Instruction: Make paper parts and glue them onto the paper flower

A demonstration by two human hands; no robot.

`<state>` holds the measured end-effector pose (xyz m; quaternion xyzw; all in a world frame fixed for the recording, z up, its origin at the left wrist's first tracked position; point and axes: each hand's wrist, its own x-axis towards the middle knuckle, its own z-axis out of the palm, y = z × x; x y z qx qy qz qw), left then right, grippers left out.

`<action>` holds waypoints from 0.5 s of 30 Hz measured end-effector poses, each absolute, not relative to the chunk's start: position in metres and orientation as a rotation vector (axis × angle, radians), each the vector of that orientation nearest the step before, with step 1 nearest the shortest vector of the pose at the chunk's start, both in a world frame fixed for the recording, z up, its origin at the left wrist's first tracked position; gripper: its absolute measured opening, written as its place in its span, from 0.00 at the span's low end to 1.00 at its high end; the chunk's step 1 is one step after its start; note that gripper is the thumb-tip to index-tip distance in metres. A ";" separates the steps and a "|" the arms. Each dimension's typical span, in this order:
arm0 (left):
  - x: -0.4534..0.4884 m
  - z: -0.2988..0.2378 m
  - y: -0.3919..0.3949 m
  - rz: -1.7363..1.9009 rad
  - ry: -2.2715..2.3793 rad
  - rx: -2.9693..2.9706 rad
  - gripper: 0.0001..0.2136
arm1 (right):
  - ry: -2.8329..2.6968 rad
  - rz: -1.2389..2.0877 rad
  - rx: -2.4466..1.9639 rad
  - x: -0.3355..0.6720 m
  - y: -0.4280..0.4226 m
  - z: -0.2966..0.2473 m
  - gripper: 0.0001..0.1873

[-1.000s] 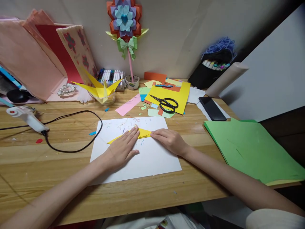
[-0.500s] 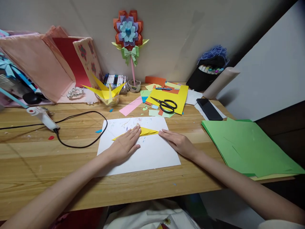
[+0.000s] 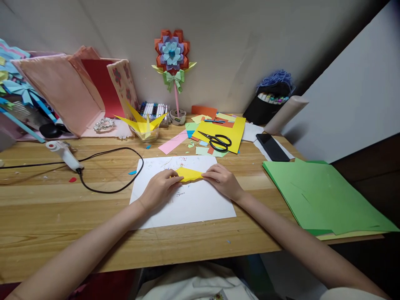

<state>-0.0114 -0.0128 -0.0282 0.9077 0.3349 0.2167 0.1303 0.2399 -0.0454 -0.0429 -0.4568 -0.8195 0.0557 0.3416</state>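
The left hand [image 3: 160, 186] grips the left part of the folded yellow paper [image 3: 189, 175], toward the far edge of a white sheet [image 3: 193, 208] likely shielding the worktop [image 3: 75, 214], while the right hand [image 3: 225, 181] pinches the paper's right tip, apparently for steadiness.

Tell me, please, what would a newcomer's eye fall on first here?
Probably the many-coloured paper flower, standing upright at the back of the desk. Next, the folded yellow paper over the white sheet, held by the left hand and right hand, then the green sheets at the desk's right.
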 end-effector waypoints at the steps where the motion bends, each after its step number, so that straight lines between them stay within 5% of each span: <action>1: -0.011 -0.028 -0.014 0.651 0.992 2.568 0.13 | -2.121 0.154 -1.195 0.240 -0.045 -0.042 0.09; 15: 0.002 -0.018 -0.016 0.657 1.118 2.071 0.06 | -1.776 0.732 -1.409 0.241 -0.045 -0.034 0.05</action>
